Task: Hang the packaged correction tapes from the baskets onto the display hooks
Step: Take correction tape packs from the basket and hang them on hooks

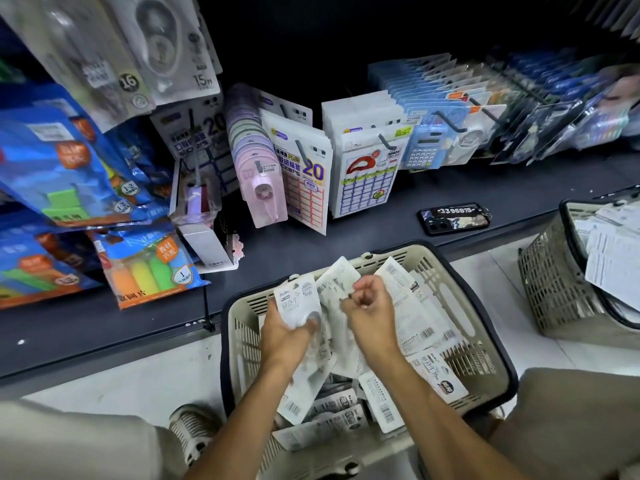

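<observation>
A beige plastic basket (485, 344) on the floor in front of me is full of white packaged correction tapes (422, 317). My left hand (284, 336) grips a small stack of these packs (294, 303) over the basket, thumb on the front one. My right hand (372, 306) is curled beside it and pinches the edge of a white pack (334, 289). Display hooks (386, 140) loaded with carded stationery stick out over the dark shelf behind. Correction tape packs (162, 50) hang at the upper left.
A second basket (554, 282) holding white packs stands at the right. A phone (453, 218) lies on the dark shelf (346, 233). Blue highlighter packs (52, 157) hang at the left. My knees and one shoe (192, 431) flank the basket.
</observation>
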Tool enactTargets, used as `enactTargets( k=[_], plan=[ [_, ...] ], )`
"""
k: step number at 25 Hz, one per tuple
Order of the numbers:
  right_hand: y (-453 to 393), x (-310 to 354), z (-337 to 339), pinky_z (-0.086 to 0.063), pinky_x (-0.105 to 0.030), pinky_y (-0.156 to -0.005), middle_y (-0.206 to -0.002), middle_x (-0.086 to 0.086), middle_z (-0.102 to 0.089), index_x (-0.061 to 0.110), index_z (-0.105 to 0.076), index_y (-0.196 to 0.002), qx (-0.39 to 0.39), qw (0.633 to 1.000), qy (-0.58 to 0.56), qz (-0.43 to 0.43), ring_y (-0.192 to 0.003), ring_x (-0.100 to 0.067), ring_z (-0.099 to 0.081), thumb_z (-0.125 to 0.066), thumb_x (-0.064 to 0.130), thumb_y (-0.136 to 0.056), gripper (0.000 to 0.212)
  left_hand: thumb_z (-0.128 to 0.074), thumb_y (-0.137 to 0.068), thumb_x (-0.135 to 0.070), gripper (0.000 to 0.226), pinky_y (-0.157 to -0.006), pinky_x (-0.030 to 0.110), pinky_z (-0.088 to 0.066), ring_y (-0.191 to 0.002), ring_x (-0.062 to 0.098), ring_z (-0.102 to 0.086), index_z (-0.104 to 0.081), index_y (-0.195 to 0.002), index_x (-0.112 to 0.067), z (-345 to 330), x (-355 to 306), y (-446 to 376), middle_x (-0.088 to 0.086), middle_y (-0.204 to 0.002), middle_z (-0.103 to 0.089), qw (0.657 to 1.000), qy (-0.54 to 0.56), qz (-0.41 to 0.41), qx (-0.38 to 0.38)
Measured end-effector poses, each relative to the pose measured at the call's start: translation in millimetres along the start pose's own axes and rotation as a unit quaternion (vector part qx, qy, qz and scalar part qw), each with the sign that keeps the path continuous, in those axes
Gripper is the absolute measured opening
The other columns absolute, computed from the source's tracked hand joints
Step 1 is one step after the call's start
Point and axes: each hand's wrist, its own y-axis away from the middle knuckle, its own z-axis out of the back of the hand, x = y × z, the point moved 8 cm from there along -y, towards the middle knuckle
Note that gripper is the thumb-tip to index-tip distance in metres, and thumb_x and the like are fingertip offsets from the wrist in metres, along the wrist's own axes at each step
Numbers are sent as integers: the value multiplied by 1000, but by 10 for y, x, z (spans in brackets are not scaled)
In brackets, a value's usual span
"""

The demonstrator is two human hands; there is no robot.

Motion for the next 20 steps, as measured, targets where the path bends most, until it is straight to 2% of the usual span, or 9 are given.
enactTargets(
  k=[2,4,6,8,11,13,14,17,20],
  plan=[
    [161,-353,-170,-48,-27,-77,-103,-1,-68,21,-64,-103,65,986,-64,-143,-92,-13,-64,-67,13,-89,16,-77,-83,-14,46,-92,40,-55,-99,19,-70,-57,-122,-28,-51,83,8,-10,-104,-73,999,-14,36,31],
    [348,-738,-174,-54,-38,-87,-120,-3,-67,21,-65,-118,129,959,-76,-241,-108,-21,-63,-56,8,-89,33,-70,-84,-6,48,-84,36,-52,-95,17,-66,-53,-124,-26,-28,198,22,-9,-104,-71,996,4,78,44],
    [465,-968,-138,-53,-44,-100,-125,-1,-66,27,-53,-133,196,950,5,-242,-116,-24,-62,-55,-4,-79,62,-66,-80,-2,47,-81,36,-47,-94,15,-64,-52,-118,-27,17,291,46,-7,-105,-71,993,11,96,61],
    [506,-1065,-130,-47,-44,-105,-129,1,-66,31,-44,-142,214,948,33,-234,-121,-23,-60,-59,1,-77,74,-61,-80,-3,44,-79,34,-44,-95,14,-63,-52,-112,-32,69,340,64,-9,-105,-70,994,-3,91,65],
    [445,-1020,-143,-55,-28,-84,-128,10,-63,45,-42,-141,211,956,-2,-204,-113,-15,-66,-66,19,-81,69,-56,-81,-2,38,-75,30,-42,-98,9,-60,-56,-107,-31,54,348,88,-11,-107,-68,992,25,91,87],
    [343,-968,-106,-58,-22,-73,-130,10,-62,50,-41,-138,193,964,-24,-180,-106,-11,-70,-76,18,-83,72,-56,-85,-18,25,-81,34,-47,-99,17,-66,-63,-106,-27,-13,320,109,-2,-110,-73,985,67,103,121],
    [295,-947,-88,-58,-20,-72,-132,10,-62,48,-39,-138,183,967,-30,-173,-105,-8,-70,-81,19,-80,77,-59,-85,-34,28,-90,40,-50,-103,21,-69,-67,-112,-28,-67,294,132,1,-114,-75,978,98,105,151],
    [235,-945,-62,-58,-21,-72,-123,9,-72,35,-47,-138,181,963,-41,-197,-102,-7,-72,-90,31,-73,78,-75,-62,-75,88,-112,50,-42,-123,21,-63,-59,-136,-32,-133,258,194,-6,-129,-70,974,82,103,186],
    [260,-920,-53,-56,-24,-68,-104,6,-77,30,-61,-123,197,962,35,-185,-85,-8,-73,-92,55,-59,75,-89,-55,-65,110,-116,54,-38,-130,29,-57,-45,-145,-21,-69,292,241,4,-136,-66,982,46,122,134]
  ],
)
